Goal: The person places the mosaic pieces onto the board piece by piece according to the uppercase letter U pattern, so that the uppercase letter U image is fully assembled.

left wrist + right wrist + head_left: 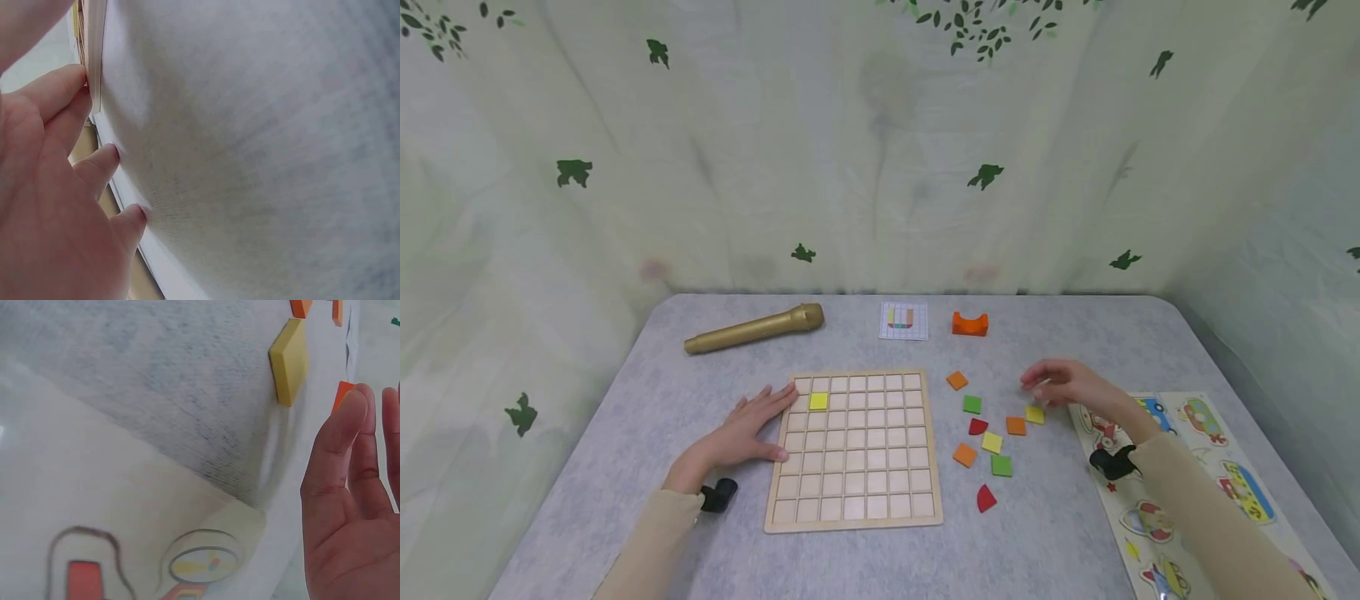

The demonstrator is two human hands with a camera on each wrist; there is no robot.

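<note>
Right hand [1066, 383] loosely curved, apparently empty, just beside yellow tile [1035, 415] flat on table [1045, 525] right of grid board [853, 526], left hand [745, 429] spread at board's left edge, gripping nothing; tile looks light, stiff, maybe slick, best pinched by 2 opposite edges.

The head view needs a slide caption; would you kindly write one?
Left hand touching a grid board with one yellow tile, right hand near loose coloured tiles.

Leafy cloth [850, 175] hangs up top; a gold mic [752, 329] lies left of centre, an orange stand [970, 327] right of centre, a picture sheet [1210, 454] bottom right.
</note>
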